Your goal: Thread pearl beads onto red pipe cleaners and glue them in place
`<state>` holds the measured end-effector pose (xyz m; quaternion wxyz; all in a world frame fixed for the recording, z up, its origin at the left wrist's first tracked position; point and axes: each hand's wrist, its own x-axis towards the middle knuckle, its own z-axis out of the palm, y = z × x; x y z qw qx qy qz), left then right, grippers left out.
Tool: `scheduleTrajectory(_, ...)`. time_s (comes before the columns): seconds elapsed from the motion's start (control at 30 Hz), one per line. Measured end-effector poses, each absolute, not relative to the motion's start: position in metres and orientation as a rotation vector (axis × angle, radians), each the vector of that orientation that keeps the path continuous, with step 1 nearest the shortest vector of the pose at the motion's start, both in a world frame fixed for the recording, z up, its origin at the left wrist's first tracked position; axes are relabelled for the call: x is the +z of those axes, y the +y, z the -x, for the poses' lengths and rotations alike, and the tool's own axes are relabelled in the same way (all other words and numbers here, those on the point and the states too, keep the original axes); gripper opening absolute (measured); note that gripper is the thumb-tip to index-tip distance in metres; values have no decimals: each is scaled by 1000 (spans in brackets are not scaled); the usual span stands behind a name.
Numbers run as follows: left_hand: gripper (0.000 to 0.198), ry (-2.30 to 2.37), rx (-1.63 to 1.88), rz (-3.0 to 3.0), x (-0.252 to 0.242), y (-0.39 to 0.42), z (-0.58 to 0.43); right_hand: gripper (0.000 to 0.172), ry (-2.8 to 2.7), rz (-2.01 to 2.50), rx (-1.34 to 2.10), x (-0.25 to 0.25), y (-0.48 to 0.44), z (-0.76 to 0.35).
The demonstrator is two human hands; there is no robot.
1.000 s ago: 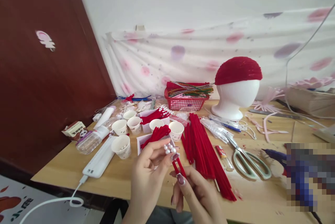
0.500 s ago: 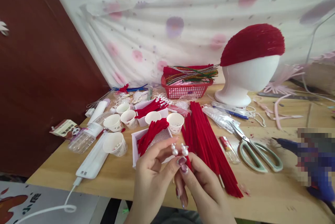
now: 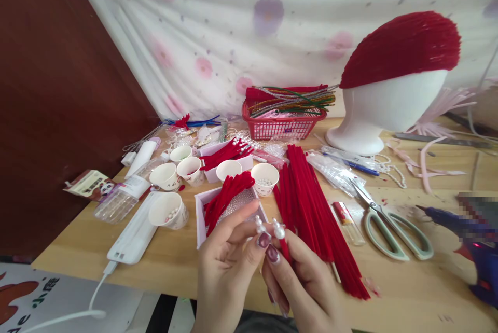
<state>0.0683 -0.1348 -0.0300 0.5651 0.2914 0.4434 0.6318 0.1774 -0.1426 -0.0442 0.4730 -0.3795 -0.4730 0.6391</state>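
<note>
My left hand (image 3: 223,265) pinches a small cluster of white pearl beads (image 3: 259,224) between thumb and fingertips. Beside it, my right hand (image 3: 303,276) pinches a second pearl bead cluster (image 3: 278,229), with a strip of red shown just below the beads. The two thumbs are close together, and the clusters stand upright a little apart. Behind my left fingers is a white box (image 3: 200,221) holding red fuzzy stems (image 3: 229,195) and many tiny beads. A long bundle of red pipe cleaners (image 3: 311,208) lies beyond my right hand.
Paper cups (image 3: 168,211) with beads and a white power strip (image 3: 134,234) are on the left. A red basket (image 3: 286,128) and a foam head (image 3: 365,110) with a red cap (image 3: 404,47) stand behind. Scissors (image 3: 389,226), a lighter (image 3: 348,224) and a blue glue gun (image 3: 484,265) lie right.
My hands have drawn slightly apart, so the gap between the pearl clusters is wider. Red now shows beneath the right cluster. The view has shifted slightly.
</note>
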Motion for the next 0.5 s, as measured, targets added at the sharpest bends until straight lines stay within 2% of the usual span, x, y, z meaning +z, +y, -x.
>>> scheduleTrajectory(0.27,38,1042,1327,-729,-18,-127,-63,53,-1266,1004,1469,-42,-138,-176)
scheduleTrajectory(0.4,38,1119,1312,-803,-6,-117,-57,38,-1459,1021,1367,-40,-130,-183)
scheduleTrajectory(0.5,43,1133,1422,-861,5,-97,-40,23,-1606,1025,1149,-37,-118,-196)
